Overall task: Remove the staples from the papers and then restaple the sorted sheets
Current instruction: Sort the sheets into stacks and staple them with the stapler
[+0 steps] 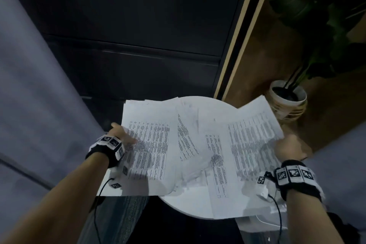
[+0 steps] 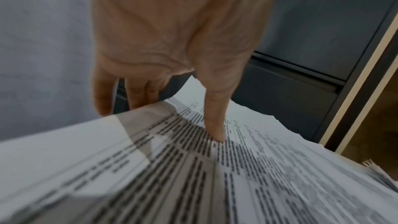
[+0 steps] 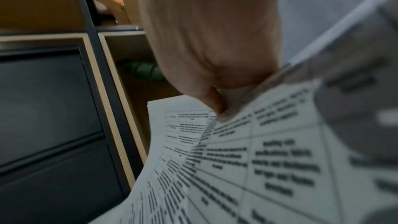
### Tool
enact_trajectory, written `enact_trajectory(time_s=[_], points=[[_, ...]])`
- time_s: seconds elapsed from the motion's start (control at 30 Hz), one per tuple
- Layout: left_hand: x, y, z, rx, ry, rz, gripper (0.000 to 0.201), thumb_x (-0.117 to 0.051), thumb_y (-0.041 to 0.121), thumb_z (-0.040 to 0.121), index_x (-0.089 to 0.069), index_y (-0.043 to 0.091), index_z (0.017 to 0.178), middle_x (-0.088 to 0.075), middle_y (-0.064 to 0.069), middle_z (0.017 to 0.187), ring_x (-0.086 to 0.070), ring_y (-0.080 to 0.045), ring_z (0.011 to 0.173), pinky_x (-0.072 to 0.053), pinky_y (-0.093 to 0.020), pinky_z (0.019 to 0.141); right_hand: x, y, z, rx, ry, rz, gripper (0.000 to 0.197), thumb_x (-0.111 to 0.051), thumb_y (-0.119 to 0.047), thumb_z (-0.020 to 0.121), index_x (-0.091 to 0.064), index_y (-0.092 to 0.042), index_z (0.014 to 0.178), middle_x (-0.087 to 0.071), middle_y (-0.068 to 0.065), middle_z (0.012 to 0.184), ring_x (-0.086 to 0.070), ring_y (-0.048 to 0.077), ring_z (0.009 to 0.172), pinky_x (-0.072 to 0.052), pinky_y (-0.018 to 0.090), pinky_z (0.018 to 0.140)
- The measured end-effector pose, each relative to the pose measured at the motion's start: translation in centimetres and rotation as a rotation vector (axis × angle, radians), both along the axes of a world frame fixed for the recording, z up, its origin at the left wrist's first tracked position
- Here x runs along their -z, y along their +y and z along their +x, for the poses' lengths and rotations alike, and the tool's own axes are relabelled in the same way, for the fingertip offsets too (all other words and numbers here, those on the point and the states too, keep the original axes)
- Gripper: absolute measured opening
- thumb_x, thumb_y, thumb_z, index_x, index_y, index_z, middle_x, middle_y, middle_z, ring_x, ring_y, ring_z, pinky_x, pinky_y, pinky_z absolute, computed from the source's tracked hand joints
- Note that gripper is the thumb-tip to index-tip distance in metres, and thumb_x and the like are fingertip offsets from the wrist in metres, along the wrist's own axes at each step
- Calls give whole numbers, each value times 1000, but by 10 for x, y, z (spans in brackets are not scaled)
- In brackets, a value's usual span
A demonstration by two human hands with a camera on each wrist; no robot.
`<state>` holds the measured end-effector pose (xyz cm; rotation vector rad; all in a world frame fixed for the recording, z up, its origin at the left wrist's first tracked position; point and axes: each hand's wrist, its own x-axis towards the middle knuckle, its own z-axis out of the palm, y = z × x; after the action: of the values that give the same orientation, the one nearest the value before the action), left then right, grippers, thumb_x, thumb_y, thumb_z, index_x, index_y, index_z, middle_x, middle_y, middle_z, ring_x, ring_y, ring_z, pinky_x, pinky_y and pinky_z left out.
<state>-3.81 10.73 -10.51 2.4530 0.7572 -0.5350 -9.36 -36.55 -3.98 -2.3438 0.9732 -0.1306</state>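
Several printed sheets are spread like a fan over a round white table (image 1: 206, 105). My left hand (image 1: 126, 137) pinches the left bundle of papers (image 1: 152, 140) at its left edge. In the left wrist view the thumb (image 2: 217, 129) presses on top of the papers (image 2: 193, 176) and the fingers (image 2: 137, 96) curl under the edge. My right hand (image 1: 285, 146) grips the right sheets (image 1: 251, 144) at their right edge, thumb (image 3: 212, 101) on the printed page (image 3: 258, 159). More loose sheets (image 1: 188, 138) overlap in the middle. No stapler or staple remover shows.
A potted plant in a white pot (image 1: 288, 96) stands on the wooden floor just beyond the table to the right. A dark cabinet (image 1: 138, 45) with a light wood edge (image 1: 237, 35) rises behind. Grey upholstery flanks both sides (image 1: 29, 85).
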Motion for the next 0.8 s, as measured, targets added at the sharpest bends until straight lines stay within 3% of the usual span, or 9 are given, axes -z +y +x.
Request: enact_trajectory(time_s=[0.1, 0.27, 0.4, 0.47, 0.57, 0.67, 0.8], points=[[9, 0, 0, -13, -30, -6, 111, -84, 36, 70, -15, -5, 146, -39, -23, 145, -40, -39, 133, -40, -47, 107, 28, 0, 6, -11, 87, -12, 24, -54, -9, 94, -59, 7, 111, -58, 28, 119, -52, 44, 115, -29, 55, 108], [4, -10, 0, -42, -128, 24, 88, -85, 21, 72, -32, -7, 135, -48, -24, 135, -48, -39, 125, -45, -44, 102, 57, -3, 11, -32, 58, 134, 8, -51, -3, 91, -57, 1, 94, -61, 20, 100, -56, 38, 98, -34, 57, 104], [2, -10, -1, -57, -141, 55, 85, -86, 22, 70, -36, -7, 132, -47, -23, 134, -48, -37, 125, -45, -43, 101, 106, -30, 32, -70, 48, 222, 24, -57, -11, 80, -64, -2, 102, -67, 19, 95, -62, 37, 92, -39, 60, 100], [3, -11, -1, -64, -125, 93, 87, -86, 28, 69, -36, -5, 132, -46, -23, 134, -47, -35, 125, -44, -42, 103, 105, -19, 32, -86, 79, 230, 23, -62, -7, 80, -67, -5, 102, -69, 14, 93, -63, 35, 92, -37, 59, 103], [4, -14, 0, -70, -123, 155, 87, -83, 34, 73, -34, -5, 133, -45, -22, 134, -45, -33, 126, -41, -37, 103, 84, 10, 18, -91, 91, 224, 20, -58, -5, 88, -65, -15, 104, -68, 14, 100, -59, 34, 97, -28, 54, 110], [6, -13, 1, -101, -135, 16, 79, -82, 21, 75, -33, -7, 131, -49, -24, 132, -50, -37, 122, -46, -41, 99, 80, 20, 14, -105, 86, 196, 22, -47, -4, 93, -62, -17, 102, -64, 19, 107, -55, 37, 101, -24, 53, 112], [5, -7, -2, -58, -174, -27, 39, -76, 11, 77, -61, -4, 109, -65, -19, 110, -62, -34, 103, -54, -38, 86, 72, 33, 14, -58, 157, -67, 35, -55, -20, 94, -55, -9, 127, -52, 21, 131, -38, 37, 129, -21, 53, 108]])
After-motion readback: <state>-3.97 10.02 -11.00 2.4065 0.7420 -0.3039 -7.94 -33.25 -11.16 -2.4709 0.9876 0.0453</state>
